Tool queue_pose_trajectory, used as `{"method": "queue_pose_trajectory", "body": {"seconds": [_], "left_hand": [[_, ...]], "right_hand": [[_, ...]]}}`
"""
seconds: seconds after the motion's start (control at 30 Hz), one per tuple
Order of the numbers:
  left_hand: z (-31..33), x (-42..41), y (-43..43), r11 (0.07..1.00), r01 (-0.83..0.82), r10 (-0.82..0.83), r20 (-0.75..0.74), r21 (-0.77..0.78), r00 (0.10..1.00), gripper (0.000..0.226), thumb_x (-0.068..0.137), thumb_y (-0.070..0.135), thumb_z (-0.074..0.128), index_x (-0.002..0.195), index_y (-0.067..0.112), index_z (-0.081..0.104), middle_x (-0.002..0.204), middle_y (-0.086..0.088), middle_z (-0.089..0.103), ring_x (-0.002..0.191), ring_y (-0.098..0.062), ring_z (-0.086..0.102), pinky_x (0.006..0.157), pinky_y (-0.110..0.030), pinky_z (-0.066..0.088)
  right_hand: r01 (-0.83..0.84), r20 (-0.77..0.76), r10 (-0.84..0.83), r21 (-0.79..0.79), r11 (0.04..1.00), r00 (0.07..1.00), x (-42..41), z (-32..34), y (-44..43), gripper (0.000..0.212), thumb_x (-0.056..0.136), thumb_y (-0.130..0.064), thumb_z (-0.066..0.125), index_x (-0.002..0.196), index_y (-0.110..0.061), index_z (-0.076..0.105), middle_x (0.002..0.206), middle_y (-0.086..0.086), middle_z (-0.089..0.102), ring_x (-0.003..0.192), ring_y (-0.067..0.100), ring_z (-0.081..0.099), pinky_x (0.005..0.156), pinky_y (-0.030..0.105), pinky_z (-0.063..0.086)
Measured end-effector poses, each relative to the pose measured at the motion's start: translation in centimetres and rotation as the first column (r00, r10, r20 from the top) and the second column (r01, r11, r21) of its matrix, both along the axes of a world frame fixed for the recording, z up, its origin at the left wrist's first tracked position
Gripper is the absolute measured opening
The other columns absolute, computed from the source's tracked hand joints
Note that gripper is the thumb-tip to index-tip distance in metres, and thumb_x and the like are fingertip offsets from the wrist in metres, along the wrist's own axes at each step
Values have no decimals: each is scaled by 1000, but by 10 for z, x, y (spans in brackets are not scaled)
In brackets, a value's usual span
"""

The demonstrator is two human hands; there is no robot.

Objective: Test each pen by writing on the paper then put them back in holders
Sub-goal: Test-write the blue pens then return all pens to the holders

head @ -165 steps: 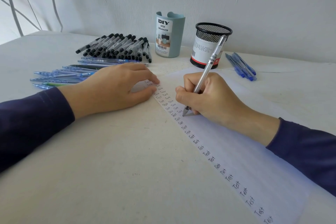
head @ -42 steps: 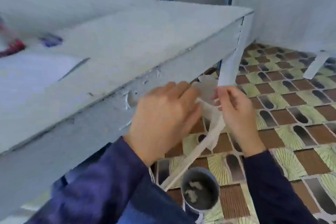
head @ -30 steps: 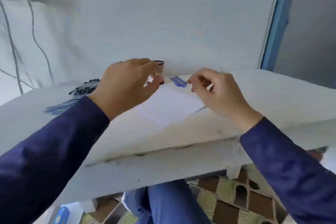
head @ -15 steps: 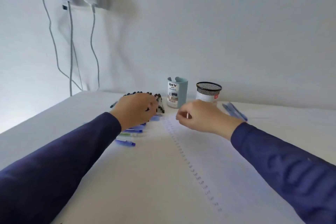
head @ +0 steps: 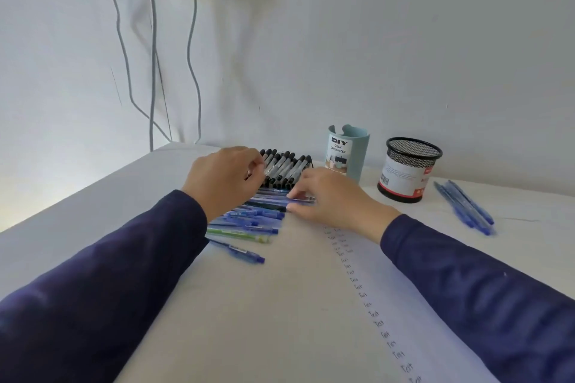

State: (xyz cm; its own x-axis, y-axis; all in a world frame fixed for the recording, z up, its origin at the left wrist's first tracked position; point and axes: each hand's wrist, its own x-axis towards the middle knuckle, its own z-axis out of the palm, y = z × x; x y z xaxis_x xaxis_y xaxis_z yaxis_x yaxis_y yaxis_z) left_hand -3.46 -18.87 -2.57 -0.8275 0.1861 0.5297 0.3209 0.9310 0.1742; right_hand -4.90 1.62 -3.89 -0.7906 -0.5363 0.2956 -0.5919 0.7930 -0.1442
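Left hand (head: 222, 182) sits over the black-capped pens (head: 287, 166), fingers curled at their near ends; cannot tell if it holds one. Right hand (head: 333, 200) pinches a blue pen (head: 303, 198) at the far edge of the blue pile (head: 249, 216) on the desk (head: 249, 320). Paper (head: 410, 305) with a column of "Test" lies under the right sleeve. Teal holder (head: 348, 154) and mesh holder (head: 410, 172) stand upright behind, with loose pens (head: 466, 208) right of them.
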Motion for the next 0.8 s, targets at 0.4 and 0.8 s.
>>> {"method": "queue_pose_trajectory", "body": {"seconds": [0.4, 0.8], "left_hand": [[2, 10, 6, 996, 79, -81, -38, -49, 996, 22, 98, 31, 46, 104, 26, 66, 94, 14, 65, 79, -11, 62, 66, -31, 53], [-36, 26, 63, 851, 406, -341, 237, -333, 910, 79, 82, 72, 5, 148, 39, 32, 155, 17, 31, 139, -6, 34, 113, -29, 25]], "right_hand": [[83, 370, 135, -517, 852, 919, 17, 38, 42, 14, 86, -13, 71, 99, -19, 70, 87, -6, 66, 73, 1, 59, 72, 16, 50], [140, 297, 36, -550, 824, 954, 61, 19, 106, 33, 105, -30, 37, 134, -45, 47, 71, -23, 58, 61, -1, 46, 62, 14, 42]]}}
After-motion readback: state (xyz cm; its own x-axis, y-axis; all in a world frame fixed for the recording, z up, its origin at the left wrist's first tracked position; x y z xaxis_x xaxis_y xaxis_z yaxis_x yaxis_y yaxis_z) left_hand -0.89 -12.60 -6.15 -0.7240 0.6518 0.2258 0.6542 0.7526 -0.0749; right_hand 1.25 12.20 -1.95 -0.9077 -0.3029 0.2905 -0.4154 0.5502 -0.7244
